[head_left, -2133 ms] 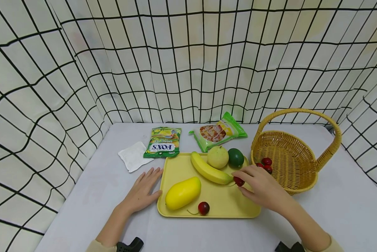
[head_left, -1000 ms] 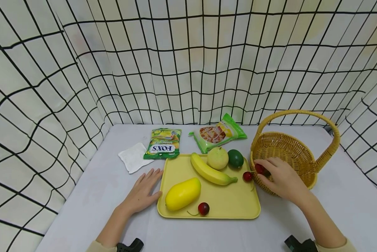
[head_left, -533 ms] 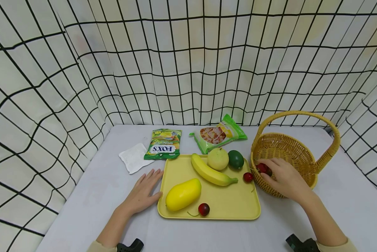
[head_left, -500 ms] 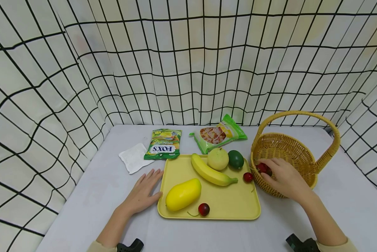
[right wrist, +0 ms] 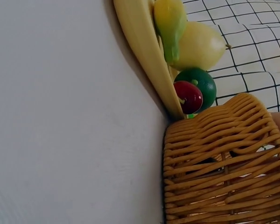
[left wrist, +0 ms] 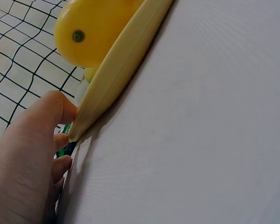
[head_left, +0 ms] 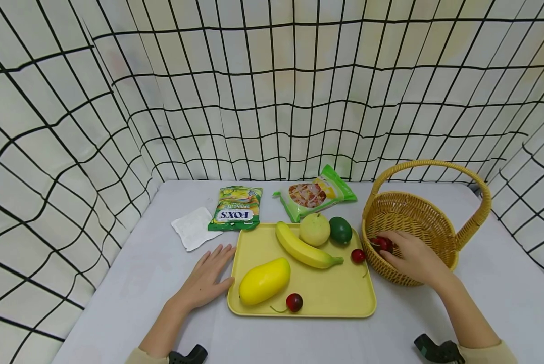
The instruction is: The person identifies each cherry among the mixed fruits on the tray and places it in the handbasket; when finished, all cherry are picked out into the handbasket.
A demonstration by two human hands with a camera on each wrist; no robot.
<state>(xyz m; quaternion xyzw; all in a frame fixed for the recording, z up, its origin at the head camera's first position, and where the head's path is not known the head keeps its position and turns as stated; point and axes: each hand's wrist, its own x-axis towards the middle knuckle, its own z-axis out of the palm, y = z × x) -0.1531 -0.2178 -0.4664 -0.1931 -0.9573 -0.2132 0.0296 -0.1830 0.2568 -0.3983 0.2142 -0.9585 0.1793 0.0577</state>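
My right hand point(head_left: 412, 258) reaches into the wicker basket point(head_left: 431, 222) and has its fingers and thumb around dark red cherries point(head_left: 382, 244) at the left inner wall; how many it grips is hard to see. In the right wrist view the basket's weave point(right wrist: 224, 172) hides this hand. With fingers outstretched, my left hand point(head_left: 206, 279) lies at the left edge of the yellow tray point(head_left: 326, 298), its thumb against the rim. Another cherry point(head_left: 357, 256) sits at the tray's right edge. One more cherry point(head_left: 294, 302) with a stem lies near the front rim.
On the tray are a mango-like yellow fruit point(head_left: 264, 281), a banana point(head_left: 308, 247), a pale round fruit point(head_left: 314, 229) and a dark green fruit point(head_left: 340, 230). Behind stand two snack bags point(head_left: 236, 207) and a white cloth point(head_left: 193, 227). Black netting point(head_left: 272, 101) encloses the table.
My right hand moved from the tray's right side into the basket. A cherry now shows at the tray's right edge. Lately the hand and the basket's cherries shifted slightly; the left hand stayed put.
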